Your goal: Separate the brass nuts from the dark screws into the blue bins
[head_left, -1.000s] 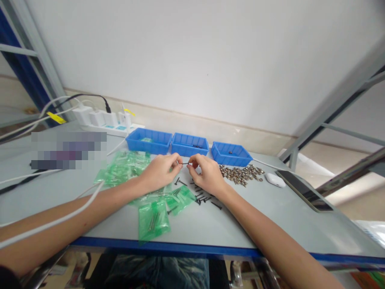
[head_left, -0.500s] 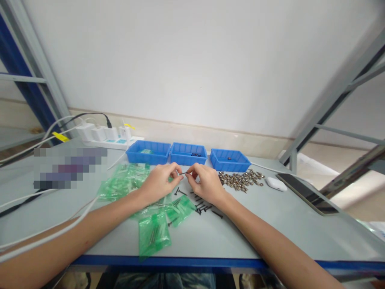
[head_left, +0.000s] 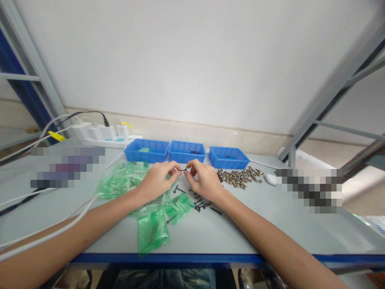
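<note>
Three blue plastic bins stand in a row along the back of the grey tabletop (head_left: 237,233). The left bin (head_left: 146,157) holds some green plastic film (head_left: 145,150); the middle bin (head_left: 186,158), close against it, holds a few dark screws (head_left: 195,152); the right bin (head_left: 229,163), set off by a narrow gap, has a small piece (head_left: 227,155) inside, too small to identify. Clear green bags (head_left: 120,184) lie heaped left of centre, with metal screws visible through the film. The nearest green bag (head_left: 153,235) holds several screws, and its lower corner reaches the blue front edge (head_left: 186,259).

In front of the middle bin, a short black screw (head_left: 184,170) is held just off the fingertips. The left hand (head_left: 159,180) pinches one end between thumb and forefinger; the right hand (head_left: 204,178) pinches the other, thumb and forefinger nearly together.

Loose black screws (head_left: 200,203) lie below the right hand, partly beside its wrist. A pile of shiny metal fittings (head_left: 240,176) spreads before the right bin, near a white case (head_left: 270,179). Grey surface runs from the loose screws to the front edge. A white cable (head_left: 75,224) crosses the left forearm.
</note>
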The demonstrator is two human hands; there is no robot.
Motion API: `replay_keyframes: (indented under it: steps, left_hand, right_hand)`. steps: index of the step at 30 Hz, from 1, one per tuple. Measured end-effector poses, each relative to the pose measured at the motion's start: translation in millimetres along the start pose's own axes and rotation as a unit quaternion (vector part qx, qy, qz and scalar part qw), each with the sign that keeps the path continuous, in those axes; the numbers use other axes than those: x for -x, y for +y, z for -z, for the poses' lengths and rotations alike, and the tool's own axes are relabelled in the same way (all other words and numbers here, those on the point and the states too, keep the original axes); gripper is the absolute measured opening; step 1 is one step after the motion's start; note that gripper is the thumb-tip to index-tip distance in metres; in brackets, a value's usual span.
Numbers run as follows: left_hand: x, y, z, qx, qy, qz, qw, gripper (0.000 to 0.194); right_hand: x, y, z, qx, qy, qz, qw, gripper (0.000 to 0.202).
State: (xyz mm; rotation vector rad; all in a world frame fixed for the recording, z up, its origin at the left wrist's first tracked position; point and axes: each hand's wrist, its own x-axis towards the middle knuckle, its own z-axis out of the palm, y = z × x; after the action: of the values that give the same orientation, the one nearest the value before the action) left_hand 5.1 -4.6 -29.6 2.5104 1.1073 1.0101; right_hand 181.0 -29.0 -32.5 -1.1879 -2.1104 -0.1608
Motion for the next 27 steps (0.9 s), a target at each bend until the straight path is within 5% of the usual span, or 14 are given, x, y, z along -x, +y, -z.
replay_keyframes:
  steps: [16,21,27]
  left_hand:
    - [-1,-2,-1.6,-0.012,0.018,0.023,0.999,0.024]
    - [0,-1,0.6,-0.042,-0.074,-0.014,0.996,0.018]
    - [7,9,6.4,-0.095,-0.155,-0.115,0.977,0.017]
  right_hand:
    - [-2,5,3,0.018,0.003,0.025,1.0,0.013]
    - [-8,24,12,0.021,0.033,-0.034,0.999,0.011]
    - [-31,40,24,0.038,0.194,-0.079,0.977,0.016]
